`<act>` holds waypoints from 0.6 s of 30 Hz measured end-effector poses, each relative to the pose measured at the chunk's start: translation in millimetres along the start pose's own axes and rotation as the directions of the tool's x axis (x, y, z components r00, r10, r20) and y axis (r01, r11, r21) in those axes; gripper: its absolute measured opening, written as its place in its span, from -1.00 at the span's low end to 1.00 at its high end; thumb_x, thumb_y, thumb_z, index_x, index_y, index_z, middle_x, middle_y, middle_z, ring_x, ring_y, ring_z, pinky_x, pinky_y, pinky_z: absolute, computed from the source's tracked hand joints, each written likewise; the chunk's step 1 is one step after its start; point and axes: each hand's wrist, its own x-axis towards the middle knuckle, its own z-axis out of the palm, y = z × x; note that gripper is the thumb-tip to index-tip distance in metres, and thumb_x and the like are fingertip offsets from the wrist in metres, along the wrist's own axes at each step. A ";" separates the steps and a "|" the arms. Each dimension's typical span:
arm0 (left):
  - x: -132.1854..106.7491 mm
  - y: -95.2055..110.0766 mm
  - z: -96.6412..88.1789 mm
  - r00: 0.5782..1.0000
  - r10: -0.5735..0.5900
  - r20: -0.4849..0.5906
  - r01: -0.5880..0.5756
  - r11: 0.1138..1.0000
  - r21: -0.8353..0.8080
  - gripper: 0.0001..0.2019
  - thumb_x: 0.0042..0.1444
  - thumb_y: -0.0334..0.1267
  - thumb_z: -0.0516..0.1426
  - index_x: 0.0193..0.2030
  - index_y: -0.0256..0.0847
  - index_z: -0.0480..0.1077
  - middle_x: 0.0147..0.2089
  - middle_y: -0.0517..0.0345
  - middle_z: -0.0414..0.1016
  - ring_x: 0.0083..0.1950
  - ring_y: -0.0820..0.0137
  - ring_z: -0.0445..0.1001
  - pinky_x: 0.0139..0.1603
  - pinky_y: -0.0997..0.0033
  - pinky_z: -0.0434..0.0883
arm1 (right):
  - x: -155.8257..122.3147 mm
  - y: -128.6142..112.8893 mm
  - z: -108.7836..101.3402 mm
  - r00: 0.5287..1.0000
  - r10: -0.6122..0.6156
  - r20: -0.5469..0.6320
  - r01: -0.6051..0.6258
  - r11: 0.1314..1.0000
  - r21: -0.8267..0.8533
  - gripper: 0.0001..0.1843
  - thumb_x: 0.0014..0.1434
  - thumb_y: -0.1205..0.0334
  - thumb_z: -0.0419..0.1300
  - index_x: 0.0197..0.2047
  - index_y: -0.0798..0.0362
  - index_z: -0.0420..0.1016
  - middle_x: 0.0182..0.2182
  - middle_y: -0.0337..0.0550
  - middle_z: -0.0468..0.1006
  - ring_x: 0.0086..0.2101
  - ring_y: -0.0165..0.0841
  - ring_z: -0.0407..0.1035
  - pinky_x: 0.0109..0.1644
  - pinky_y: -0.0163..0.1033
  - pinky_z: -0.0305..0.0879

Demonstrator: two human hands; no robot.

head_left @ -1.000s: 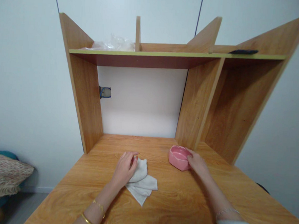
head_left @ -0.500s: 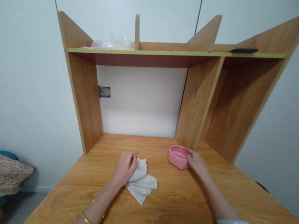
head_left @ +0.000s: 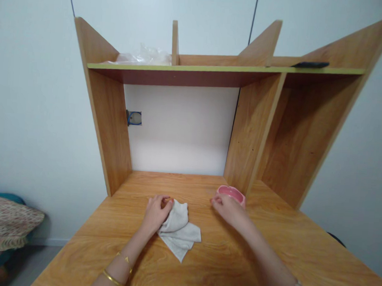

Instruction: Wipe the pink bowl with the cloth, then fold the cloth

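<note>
A light grey cloth point(head_left: 181, 236) lies crumpled on the wooden desk, one corner spread toward me. My left hand point(head_left: 156, 210) is at its upper left edge, thumb and fingers closed on the fabric. To the right stands a pink bowl point(head_left: 231, 191) with an angular rim, partly covered from view by my right hand point(head_left: 227, 206). That hand is in front of the bowl, off its rim, fingers loosely bent and pointing left toward the cloth. Nothing shows in it.
Behind the desk point(head_left: 221, 267) rises a wooden shelf unit point(head_left: 253, 134) with upright panels. Its upper shelf bears a clear plastic bag point(head_left: 144, 56) and a flat black object point(head_left: 310, 64). An open wall socket point(head_left: 134, 117) shows at the back left. A patterned cushion point(head_left: 5, 217) is at far left.
My right hand has let go of the bowl's right rim and moved left in front of it. My left hand has shifted slightly left, with the cloth's edge drawn along a little.
</note>
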 end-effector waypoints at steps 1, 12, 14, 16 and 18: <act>0.1 -0.8 1.3 0.999 -0.022 0.030 0.023 0.999 -0.036 -0.70 0.04 -0.07 -0.01 -0.29 -0.24 0.42 -0.33 0.07 0.45 -0.25 0.30 0.37 -0.22 0.29 0.27 | -2.5 -4.9 7.9 0.997 -0.041 0.063 0.040 0.999 0.027 -0.73 0.09 0.17 -0.02 -0.36 0.09 0.47 -0.37 -0.04 0.52 -0.31 -0.27 0.38 -0.31 -0.30 0.16; -4.8 3.6 10.8 0.980 -0.029 0.198 0.113 0.896 -0.429 -0.68 -0.08 -0.33 0.08 -0.10 -0.23 0.30 -0.46 0.25 0.33 -0.45 0.49 0.31 -0.44 0.53 0.26 | -20.8 -30.0 50.6 0.912 -0.155 0.381 0.066 0.969 0.237 -0.94 -0.16 0.32 0.13 -0.51 0.11 0.38 -0.66 -0.37 0.32 -0.59 -0.52 0.15 -0.57 -0.42 -0.08; -3.5 7.0 6.6 0.987 -0.025 0.156 0.099 0.867 -0.489 -0.64 -0.08 -0.35 0.06 -0.07 -0.23 0.26 -0.43 0.24 0.33 -0.44 0.49 0.31 -0.43 0.53 0.28 | -19.3 -28.1 49.8 0.909 -0.160 0.384 0.067 0.967 0.244 -0.97 -0.17 0.35 0.12 -0.54 0.11 0.36 -0.68 -0.38 0.29 -0.59 -0.53 0.13 -0.58 -0.42 -0.09; -1.1 10.1 -0.3 0.996 -0.039 0.075 0.072 0.856 -0.511 -0.64 -0.06 -0.33 0.05 -0.05 -0.22 0.24 -0.40 0.21 0.34 -0.41 0.48 0.32 -0.41 0.52 0.29 | -16.9 -22.8 45.3 0.917 -0.153 0.368 0.063 0.967 0.245 -0.96 -0.19 0.35 0.12 -0.53 0.11 0.35 -0.66 -0.38 0.29 -0.58 -0.53 0.13 -0.58 -0.42 -0.10; 1.9 11.6 -8.2 0.998 -0.053 -0.023 0.035 0.864 -0.503 -0.66 -0.04 -0.31 0.03 -0.06 -0.20 0.23 -0.36 0.18 0.36 -0.38 0.47 0.32 -0.36 0.49 0.31 | -14.2 -14.6 38.1 0.919 -0.146 0.367 0.050 0.965 0.258 -0.94 -0.20 0.36 0.12 -0.52 0.11 0.34 -0.65 -0.38 0.28 -0.58 -0.53 0.12 -0.57 -0.42 -0.09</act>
